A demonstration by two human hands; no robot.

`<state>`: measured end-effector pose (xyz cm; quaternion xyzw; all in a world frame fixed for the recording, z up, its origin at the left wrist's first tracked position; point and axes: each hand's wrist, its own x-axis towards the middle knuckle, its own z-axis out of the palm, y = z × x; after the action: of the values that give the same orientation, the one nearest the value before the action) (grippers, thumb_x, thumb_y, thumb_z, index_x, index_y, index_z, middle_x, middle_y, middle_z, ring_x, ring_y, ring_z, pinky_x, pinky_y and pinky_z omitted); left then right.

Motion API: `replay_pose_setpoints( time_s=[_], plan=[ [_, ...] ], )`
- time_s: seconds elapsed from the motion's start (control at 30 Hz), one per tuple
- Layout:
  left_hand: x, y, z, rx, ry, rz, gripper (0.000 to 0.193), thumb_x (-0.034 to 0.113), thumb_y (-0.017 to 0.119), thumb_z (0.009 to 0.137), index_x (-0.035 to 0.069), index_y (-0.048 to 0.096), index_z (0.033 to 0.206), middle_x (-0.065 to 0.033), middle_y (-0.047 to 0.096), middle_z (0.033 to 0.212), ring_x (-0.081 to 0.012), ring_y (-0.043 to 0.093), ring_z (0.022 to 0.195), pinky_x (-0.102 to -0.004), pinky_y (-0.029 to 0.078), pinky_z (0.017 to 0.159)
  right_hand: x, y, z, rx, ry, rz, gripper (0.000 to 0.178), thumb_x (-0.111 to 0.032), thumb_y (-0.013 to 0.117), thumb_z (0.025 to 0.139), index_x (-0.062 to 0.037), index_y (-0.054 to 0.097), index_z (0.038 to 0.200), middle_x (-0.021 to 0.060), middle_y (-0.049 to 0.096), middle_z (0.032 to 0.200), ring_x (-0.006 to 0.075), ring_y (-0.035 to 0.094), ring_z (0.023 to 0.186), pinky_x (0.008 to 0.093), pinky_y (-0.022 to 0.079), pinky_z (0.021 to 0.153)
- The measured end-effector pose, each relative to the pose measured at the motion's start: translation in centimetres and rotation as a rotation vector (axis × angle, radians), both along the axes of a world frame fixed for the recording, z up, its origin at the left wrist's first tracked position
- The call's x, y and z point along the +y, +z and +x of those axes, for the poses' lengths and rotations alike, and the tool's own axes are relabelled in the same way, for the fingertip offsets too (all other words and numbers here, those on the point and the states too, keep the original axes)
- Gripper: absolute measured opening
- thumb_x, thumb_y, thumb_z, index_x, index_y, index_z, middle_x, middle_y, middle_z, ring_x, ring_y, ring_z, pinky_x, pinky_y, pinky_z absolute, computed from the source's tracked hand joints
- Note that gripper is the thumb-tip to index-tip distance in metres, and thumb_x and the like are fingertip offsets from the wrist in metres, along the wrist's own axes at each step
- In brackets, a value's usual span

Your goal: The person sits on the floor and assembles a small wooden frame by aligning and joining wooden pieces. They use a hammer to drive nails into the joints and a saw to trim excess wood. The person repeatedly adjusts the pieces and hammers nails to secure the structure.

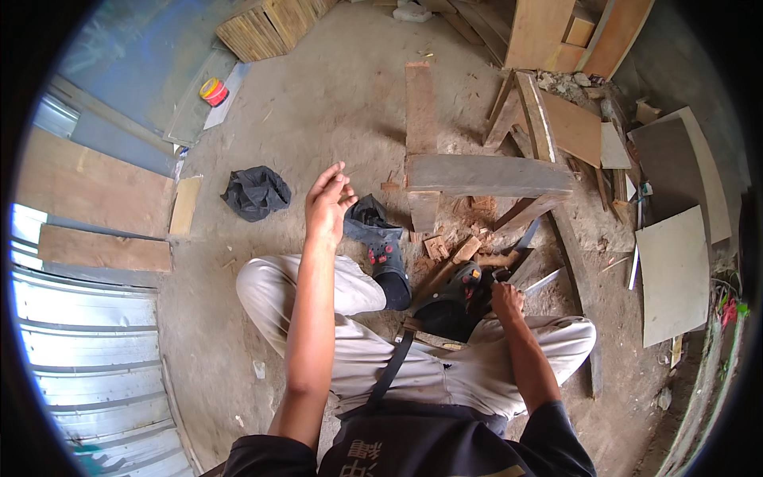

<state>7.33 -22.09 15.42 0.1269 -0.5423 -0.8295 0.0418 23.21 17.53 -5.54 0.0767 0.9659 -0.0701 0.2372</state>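
My left hand (327,205) is raised in front of my left knee, its fingers loosely bent and apart, with nothing in it. Beyond and to its left, a crumpled black cloth or bag (256,193) lies on the floor. My right hand (507,300) is closed beside my right shoe (462,284), on something dark I cannot make out. Close to that hand are a grey metal blade-like piece (527,236) and a pale straight strip (544,281). Offcuts of wood (436,247) lie between my feet and a wooden frame (485,175) of thick beams.
Boards and sheet panels (674,274) lean along the right side. A long timber (574,270) lies right of my knee. A red and yellow tin (214,91) stands at the far left, near stacked wooden slats (262,32). Corrugated metal (87,342) lines the left.
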Motion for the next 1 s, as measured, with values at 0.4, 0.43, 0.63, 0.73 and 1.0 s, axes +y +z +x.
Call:
replay_pose_setpoints(
  time_s=[0.4, 0.43, 0.63, 0.73, 1.0],
  plan=[
    [8.5, 4.4, -0.7, 0.074, -0.352, 0.225, 0.033, 0.017, 0.065, 0.102, 0.007, 0.065, 0.133, 0.0014, 0.067, 0.104, -0.0111, 0.061, 0.091, -0.0333, 0.051, 0.086, -1.3, 6.9, 4.3, 0.402, -0.429, -0.687, 0.048, -0.043, 0.07, 0.095, 0.0045, 0.067, 0.103, 0.0197, 0.07, 0.079, 0.0329, 0.07, 0.074, 0.0426, 0.053, 0.068],
    [8.8, 4.6, -1.1, 0.098, -0.331, 0.209, 0.032, 0.019, 0.066, 0.101, 0.007, 0.066, 0.131, 0.0012, 0.067, 0.104, -0.011, 0.061, 0.092, -0.0335, 0.051, 0.086, -2.0, 7.1, 4.9, 0.367, -0.464, -0.8, 0.048, -0.043, 0.07, 0.096, 0.0048, 0.066, 0.102, 0.0139, 0.067, 0.076, 0.0246, 0.064, 0.07, 0.0386, 0.051, 0.065],
    [9.1, 5.9, -3.5, 0.092, -0.201, 0.025, 0.03, 0.023, 0.072, 0.098, 0.007, 0.07, 0.124, 0.0011, 0.068, 0.103, -0.0096, 0.061, 0.09, -0.0329, 0.051, 0.085, -3.9, 7.5, 5.2, 0.283, -0.48, -1.023, 0.044, -0.037, 0.073, 0.096, 0.0061, 0.065, 0.101, 0.0029, 0.062, 0.074, 0.0098, 0.055, 0.068, 0.0306, 0.046, 0.06],
    [8.6, 6.1, -3.9, 0.09, -0.253, 0.056, 0.029, 0.021, 0.072, 0.098, 0.006, 0.071, 0.123, 0.0026, 0.067, 0.101, -0.0083, 0.059, 0.086, -0.0327, 0.051, 0.083, -3.7, 7.7, 4.4, 0.2, -0.477, -0.992, 0.044, -0.037, 0.073, 0.096, 0.0058, 0.065, 0.101, 0.0033, 0.063, 0.074, 0.0103, 0.055, 0.067, 0.0315, 0.046, 0.06],
    [9.2, 4.4, -4.3, 0.177, -0.246, -0.128, 0.032, 0.019, 0.072, 0.098, 0.004, 0.069, 0.126, 0.0039, 0.067, 0.095, -0.0079, 0.06, 0.087, -0.0288, 0.049, 0.081, -3.5, 8.4, 3.3, 0.108, -0.578, -1.065, 0.042, -0.036, 0.073, 0.096, 0.0042, 0.062, 0.098, 0.0072, 0.066, 0.075, 0.0129, 0.061, 0.064, 0.0315, 0.049, 0.057]
  ],
)
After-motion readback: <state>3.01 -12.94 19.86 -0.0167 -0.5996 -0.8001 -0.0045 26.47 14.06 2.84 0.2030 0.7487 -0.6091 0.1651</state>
